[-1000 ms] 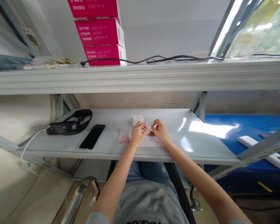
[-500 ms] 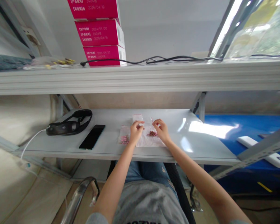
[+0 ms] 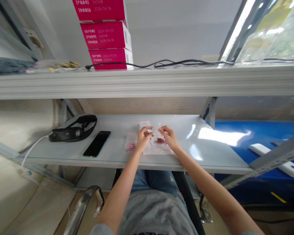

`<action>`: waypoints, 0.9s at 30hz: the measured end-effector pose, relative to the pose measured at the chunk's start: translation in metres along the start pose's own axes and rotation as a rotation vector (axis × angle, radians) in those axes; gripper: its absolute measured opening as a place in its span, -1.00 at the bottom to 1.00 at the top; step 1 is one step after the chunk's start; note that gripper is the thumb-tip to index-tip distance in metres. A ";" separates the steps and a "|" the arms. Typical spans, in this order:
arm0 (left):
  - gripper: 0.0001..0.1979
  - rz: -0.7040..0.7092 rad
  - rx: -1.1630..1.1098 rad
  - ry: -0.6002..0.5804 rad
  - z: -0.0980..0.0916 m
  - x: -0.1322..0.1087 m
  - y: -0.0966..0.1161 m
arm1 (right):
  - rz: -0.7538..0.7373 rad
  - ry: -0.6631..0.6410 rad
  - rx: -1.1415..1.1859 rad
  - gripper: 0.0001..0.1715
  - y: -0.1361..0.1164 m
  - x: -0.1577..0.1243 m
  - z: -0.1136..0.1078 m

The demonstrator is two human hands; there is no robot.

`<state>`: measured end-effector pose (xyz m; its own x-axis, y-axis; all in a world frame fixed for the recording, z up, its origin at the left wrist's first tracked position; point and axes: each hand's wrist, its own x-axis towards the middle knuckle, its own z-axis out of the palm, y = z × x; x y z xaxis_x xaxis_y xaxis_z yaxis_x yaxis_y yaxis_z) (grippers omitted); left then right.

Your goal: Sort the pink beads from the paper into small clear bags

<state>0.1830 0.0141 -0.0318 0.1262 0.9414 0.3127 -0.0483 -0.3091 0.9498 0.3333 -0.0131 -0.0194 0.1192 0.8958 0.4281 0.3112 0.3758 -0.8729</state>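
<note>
My left hand (image 3: 143, 137) is closed in a pinch above the clear plastic bags. Something small and brownish shows at its fingertips, too small to name. Opposite it, my right hand (image 3: 169, 136) pinches the upper edge of a small clear plastic bag (image 3: 160, 125). Between and below the hands lies a little heap of pink and brown bead-like pieces (image 3: 160, 140), on or in a clear sheet or bag (image 3: 156, 150). Beside my left hand is a zip bag with pink bead-like pieces (image 3: 130, 147). Another small zip bag (image 3: 144, 123) lies just behind that hand.
A black phone (image 3: 97, 144) and a black head strap device (image 3: 74, 132) with a white cable lie on the left. Overhead, a shelf edge (image 3: 147, 83) carries pink boxes (image 3: 104, 36) and a black cable (image 3: 171, 62). White devices (image 3: 276, 160) rest on a blue surface at right.
The fingers of both hands have shifted slightly, and the bag edge at my right fingertips has turned a little. Everything else stays in place.
</note>
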 end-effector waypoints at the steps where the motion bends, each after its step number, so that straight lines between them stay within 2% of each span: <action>1: -0.74 0.003 0.001 0.005 0.000 0.000 -0.001 | 0.009 0.020 0.007 -0.68 0.001 0.000 0.000; 6: -0.76 0.016 0.039 0.027 0.000 0.001 -0.003 | 0.027 0.068 -0.018 -0.68 0.001 0.000 0.000; 14: -0.75 0.031 0.061 0.043 0.000 -0.002 0.004 | 0.025 0.003 0.039 -0.68 0.003 0.000 0.002; 23: -0.74 0.046 0.058 0.065 0.000 0.000 0.000 | -0.016 0.064 -0.062 -0.63 0.007 0.003 -0.001; 27: -0.72 0.025 0.019 0.043 0.000 -0.002 0.001 | -0.004 0.059 0.007 -0.64 0.001 0.002 -0.003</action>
<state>0.1831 0.0117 -0.0310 0.0824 0.9383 0.3358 -0.0323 -0.3343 0.9419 0.3365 -0.0115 -0.0191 0.1734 0.8788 0.4446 0.3051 0.3813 -0.8727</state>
